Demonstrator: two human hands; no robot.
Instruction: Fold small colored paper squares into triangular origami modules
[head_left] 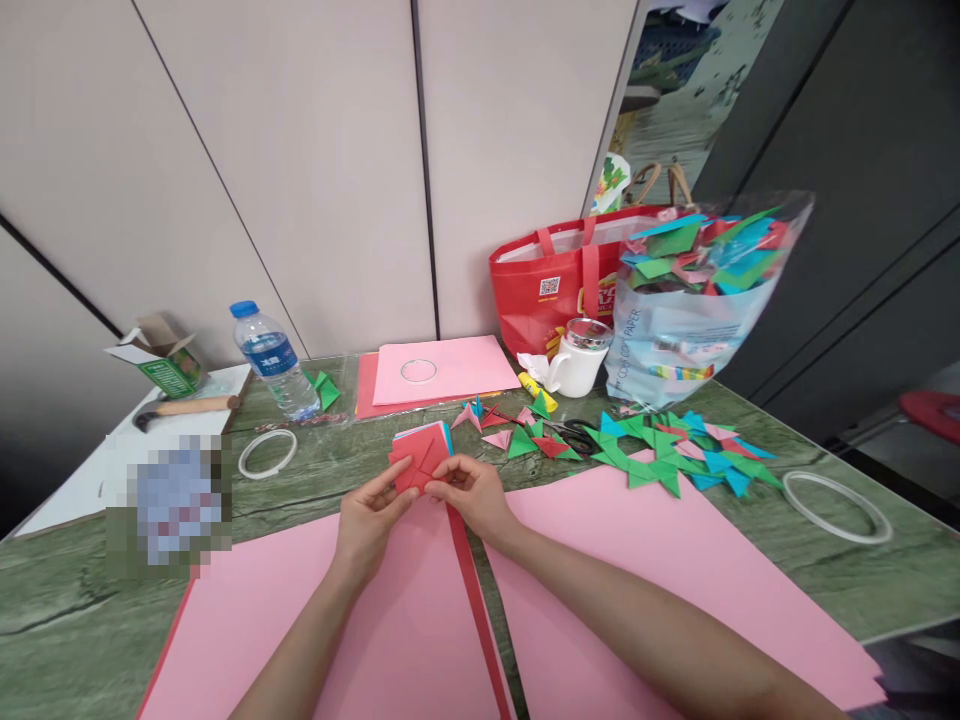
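A small red square of creased paper (417,455) is pinched between both hands. My left hand (373,510) grips its left and lower edge with thumb and fingers. On the other side, my right hand (471,492) closes thumb and forefinger on the right edge. Behind it shows a small stack of coloured squares (447,436), with blue at the edge. Beneath the hands lie large pink sheets (285,610) with red ones under them, and another pink pile (630,560) is to the right. Folded paper pieces (645,445) in green, blue, red and pink are scattered beyond my right hand.
A water bottle (274,365), a hammer (187,406) and a tape roll (268,454) stand or lie at left. Toward the back right are a white mug (579,362), scissors (576,435), a red bag (529,290) and a plastic bag of folded pieces (675,340). Another white ring (838,507) lies far right.
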